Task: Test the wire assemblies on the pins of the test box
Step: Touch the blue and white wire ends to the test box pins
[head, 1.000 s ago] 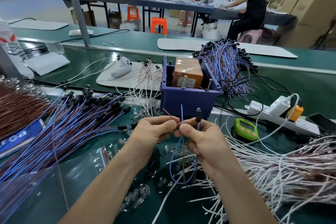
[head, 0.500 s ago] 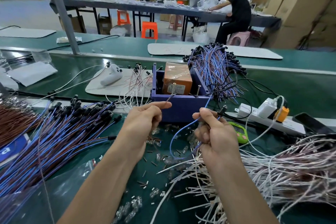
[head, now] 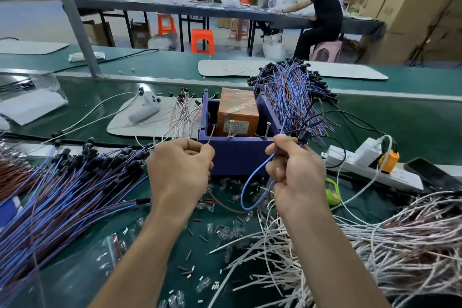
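hands moved apart | left hand (head: 182,170) pinches brown lead (head: 211,134), right hand (head: 295,172) blue lead (head: 250,182) | tips seemingly near pins (head: 231,130)

Bright, flat overhead indoor light. No hard shadows, only faint soft ones beneath the wires. Dull sheen on the dark green table (head: 412,117), stronger glare on the clear plastic sheet (head: 82,265) lower left. Centre sharp: blue-purple plastic box (head: 237,155) is crisp. Wide-angle bending: grey metal post (head: 72,17) leans, table edges bow. Corners smear; blue-and-brown wire bundle (head: 50,207) streaks toward the left edge. Stacked brown cardboard cartons (head: 400,7) at the back are soft.
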Motion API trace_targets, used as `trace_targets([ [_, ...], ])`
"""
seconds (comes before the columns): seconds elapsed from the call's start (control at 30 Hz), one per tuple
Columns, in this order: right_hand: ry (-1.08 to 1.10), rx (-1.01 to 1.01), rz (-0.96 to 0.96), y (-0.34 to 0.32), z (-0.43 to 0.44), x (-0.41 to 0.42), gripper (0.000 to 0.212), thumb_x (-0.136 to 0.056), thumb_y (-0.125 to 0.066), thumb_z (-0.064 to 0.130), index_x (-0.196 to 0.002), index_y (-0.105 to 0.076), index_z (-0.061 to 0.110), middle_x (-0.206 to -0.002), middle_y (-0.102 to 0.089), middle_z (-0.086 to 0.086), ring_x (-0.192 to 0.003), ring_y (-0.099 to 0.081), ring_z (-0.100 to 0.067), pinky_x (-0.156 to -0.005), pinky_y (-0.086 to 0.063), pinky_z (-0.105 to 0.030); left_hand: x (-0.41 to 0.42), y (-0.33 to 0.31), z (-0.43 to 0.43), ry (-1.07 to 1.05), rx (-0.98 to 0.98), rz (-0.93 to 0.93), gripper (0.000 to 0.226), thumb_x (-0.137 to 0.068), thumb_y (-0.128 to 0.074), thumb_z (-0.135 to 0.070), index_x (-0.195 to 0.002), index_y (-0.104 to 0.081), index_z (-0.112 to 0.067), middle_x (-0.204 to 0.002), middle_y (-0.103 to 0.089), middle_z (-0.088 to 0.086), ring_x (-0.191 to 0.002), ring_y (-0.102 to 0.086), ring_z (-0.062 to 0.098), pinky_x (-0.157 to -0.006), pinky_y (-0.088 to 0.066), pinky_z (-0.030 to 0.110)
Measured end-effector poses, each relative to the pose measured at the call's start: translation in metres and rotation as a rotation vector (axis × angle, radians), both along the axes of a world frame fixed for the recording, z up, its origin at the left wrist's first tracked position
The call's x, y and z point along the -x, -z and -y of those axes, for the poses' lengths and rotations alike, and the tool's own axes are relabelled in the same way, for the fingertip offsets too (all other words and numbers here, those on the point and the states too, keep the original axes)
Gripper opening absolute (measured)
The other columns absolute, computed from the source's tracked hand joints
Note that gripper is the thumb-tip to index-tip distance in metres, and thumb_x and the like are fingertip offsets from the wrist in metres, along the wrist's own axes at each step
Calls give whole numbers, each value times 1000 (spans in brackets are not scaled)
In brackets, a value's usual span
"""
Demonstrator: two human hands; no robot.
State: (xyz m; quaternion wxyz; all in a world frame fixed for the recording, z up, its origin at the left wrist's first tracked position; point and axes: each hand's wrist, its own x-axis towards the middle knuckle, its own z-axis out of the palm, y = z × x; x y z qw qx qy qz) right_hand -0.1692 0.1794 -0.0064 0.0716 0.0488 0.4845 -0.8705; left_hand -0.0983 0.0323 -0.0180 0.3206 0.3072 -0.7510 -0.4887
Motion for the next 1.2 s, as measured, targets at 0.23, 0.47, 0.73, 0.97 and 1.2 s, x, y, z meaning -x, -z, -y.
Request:
trace_targets([
  [0.23,-10,-78,31,5,-10,-3,5,-97,-60,0,-100,-56,2,-60,-63,-11,-34,-29,-12,-37,-26,-22,-1,4,-2,34,39,-9,23,-81,-76,-16,-59,-71,-22,-49,-66,-10,-40,-60,3,-39,-40,10],
  [0.47,-52,-97,63,12,-9,-13,9,-97,-60,0,-100,-54,5,-61,-63,-13,-33,-28,-11,-36,-26,-21,3,11,-9,102,-10,-64,26,-81,-74,-13,-58,-70,-23,-50,-67,-7,-36,-53,1,-39,-38,12],
  [0.73,-49,-108,71,12,-10,-12,8,-96,-60,-1,-95,-55,4,-61,-62,-14,-33,-29,-11,-36,-26,-22,1,14,-10,117,-3,-90,23,-83,-73,-13,-63,-71,-23,-52,-68,-7,-39,-58,1,-41,-40,9],
  [0.97,-48,-119,74,12,-9,-12,6,-96,-58,-3,-94,-55,2,-59,-61,-14,-33,-28,-12,-36,-24,-22,1,16,-11,152,-36,-87,21,-87,-73,-13,-68,-73,-22,-54,-69,-4,-42,-60,2,-44,-42,12],
  [1.2,-58,-130,78,13,-9,-12,7,-96,-58,-2,-93,-55,3,-59,-62,-14,-33,-28,-12,-35,-25,-21,-1,16,-10,154,-30,-98,22,-88,-73,-13,-68,-72,-22,-54,-69,-4,-41,-59,2,-44,-41,11],
])
